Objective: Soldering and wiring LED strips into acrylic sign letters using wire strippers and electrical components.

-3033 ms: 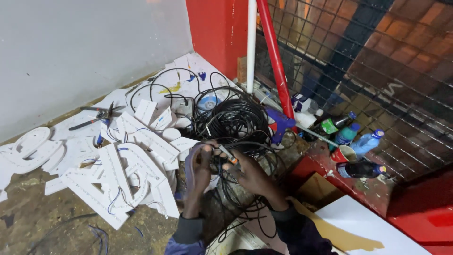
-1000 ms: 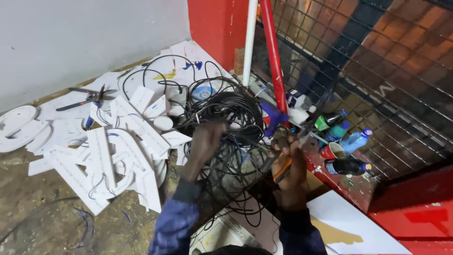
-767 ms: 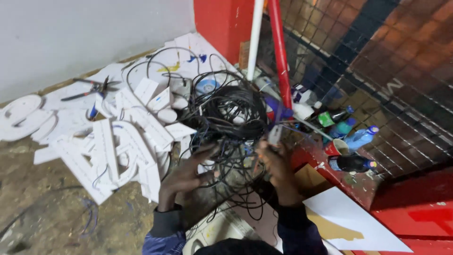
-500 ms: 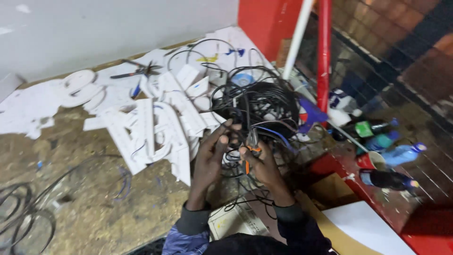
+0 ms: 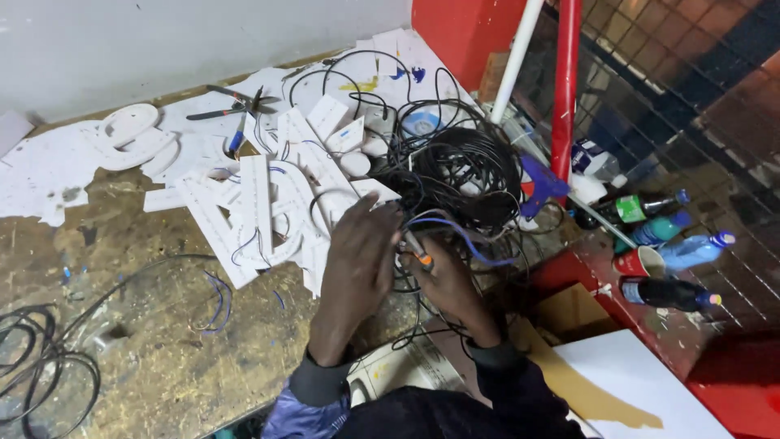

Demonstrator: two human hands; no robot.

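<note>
The orange-handled tool (image 5: 420, 251) lies slanted between both hands near the tabletop's middle, pinched by the right hand (image 5: 447, 280), while the left hand (image 5: 357, 260), fingers pressed together, touches the black wire tangle (image 5: 459, 175) just beyond.

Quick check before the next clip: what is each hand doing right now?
Left hand: fingers loosely curled on the black wires; firm grip cannot be told.
Right hand: closed on an orange-handled tool.
</note>
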